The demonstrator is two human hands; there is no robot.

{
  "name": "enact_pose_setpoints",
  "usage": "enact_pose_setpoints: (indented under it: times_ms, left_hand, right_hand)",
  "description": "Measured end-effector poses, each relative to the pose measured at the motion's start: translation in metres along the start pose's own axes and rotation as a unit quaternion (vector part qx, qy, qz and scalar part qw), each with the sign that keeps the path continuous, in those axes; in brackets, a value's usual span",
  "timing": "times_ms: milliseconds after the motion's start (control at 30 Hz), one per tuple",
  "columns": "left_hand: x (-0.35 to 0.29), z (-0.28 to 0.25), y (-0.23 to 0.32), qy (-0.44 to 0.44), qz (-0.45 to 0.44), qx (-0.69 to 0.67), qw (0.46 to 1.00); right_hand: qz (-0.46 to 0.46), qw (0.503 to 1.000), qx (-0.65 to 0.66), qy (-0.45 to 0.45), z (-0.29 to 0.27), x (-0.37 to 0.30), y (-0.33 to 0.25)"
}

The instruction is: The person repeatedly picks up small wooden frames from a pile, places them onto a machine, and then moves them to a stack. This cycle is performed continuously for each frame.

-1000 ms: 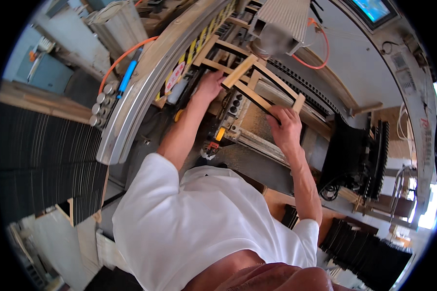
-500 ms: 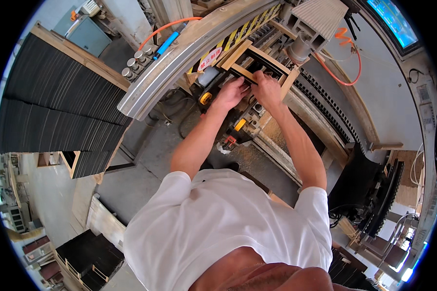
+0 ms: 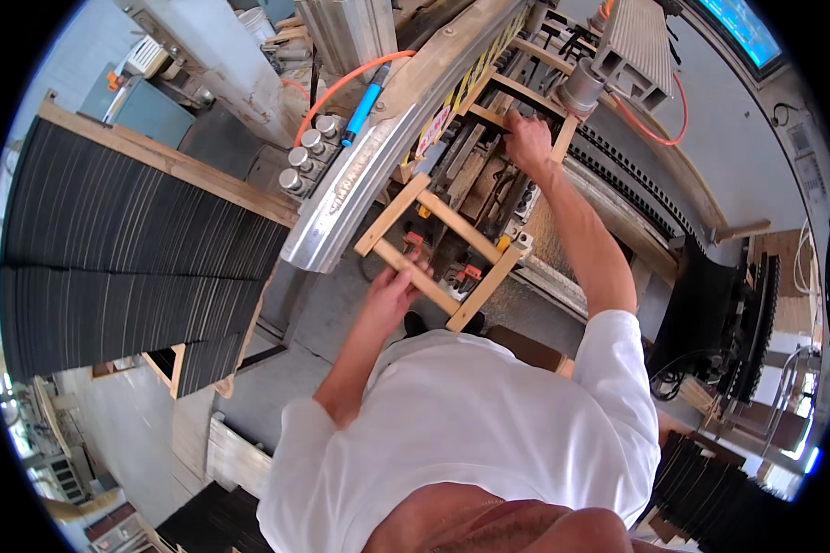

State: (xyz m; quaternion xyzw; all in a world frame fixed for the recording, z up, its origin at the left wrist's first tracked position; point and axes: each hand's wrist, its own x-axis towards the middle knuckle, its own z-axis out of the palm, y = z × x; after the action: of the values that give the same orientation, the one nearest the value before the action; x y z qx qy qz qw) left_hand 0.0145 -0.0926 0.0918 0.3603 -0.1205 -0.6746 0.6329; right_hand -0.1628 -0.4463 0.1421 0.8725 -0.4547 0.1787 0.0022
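My left hand [image 3: 392, 293] is closed around the near bar of a small wooden frame [image 3: 461, 228], pale and rectangular with its bar ends sticking out. That frame is tilted in front of my body, near the machine's front end. Farther off, my right hand [image 3: 529, 143] reaches into the machine [image 3: 478, 189], its fingers curled at the near bar of a second wooden frame [image 3: 564, 138] with dark faces. Its fingertips are partly hidden behind the bar.
A curved metal beam [image 3: 341, 198] with valve knobs [image 3: 310, 152] and a blue tube runs along the left. Stacked black panels [image 3: 129, 249] stand beyond it. Toothed tracks [image 3: 632, 189] lie right of the machine, and a motor [image 3: 581, 88] hangs near my right hand.
My left hand has drawn back toward my body with a wooden frame in it. My right hand is still at the machine, slightly farther away, on another frame. The view has shifted.
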Motion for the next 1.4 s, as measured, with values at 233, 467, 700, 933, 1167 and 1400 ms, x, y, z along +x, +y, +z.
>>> enact_pose_setpoints:
  times_ms: [233, 467, 700, 933, 1167, 1400]
  left_hand:
    - [-0.055, -0.050, 0.020, 0.047, -0.011, 0.025, 0.999]
    - [-0.064, -0.081, 0.030, 0.125, 0.005, 0.030, 0.992]
    - [-0.076, -0.093, 0.007, 0.211, 0.050, -0.014, 0.976]
    - [-0.054, -0.096, -0.021, 0.251, 0.040, 0.012, 0.967]
    - [-0.044, -0.103, -0.054, 0.294, 0.028, -0.034, 0.955]
    - [-0.036, -0.114, -0.079, 0.299, 0.018, -0.063, 0.952]
  right_hand:
    - [-0.025, 0.992, -0.121, -0.006, -0.006, 0.021, 0.004]
    - [-0.055, 0.947, -0.309, -0.073, 0.002, 0.089, 0.019]
    - [-0.027, 0.960, -0.269, -0.066, 0.023, 0.133, 0.056]
    - [-0.049, 0.974, -0.196, -0.106, 0.017, 0.153, 0.073]
    - [-0.068, 0.965, -0.196, -0.159, 0.007, 0.152, 0.073]
    - [-0.118, 0.968, -0.178, -0.134, 0.008, 0.151, 0.091]
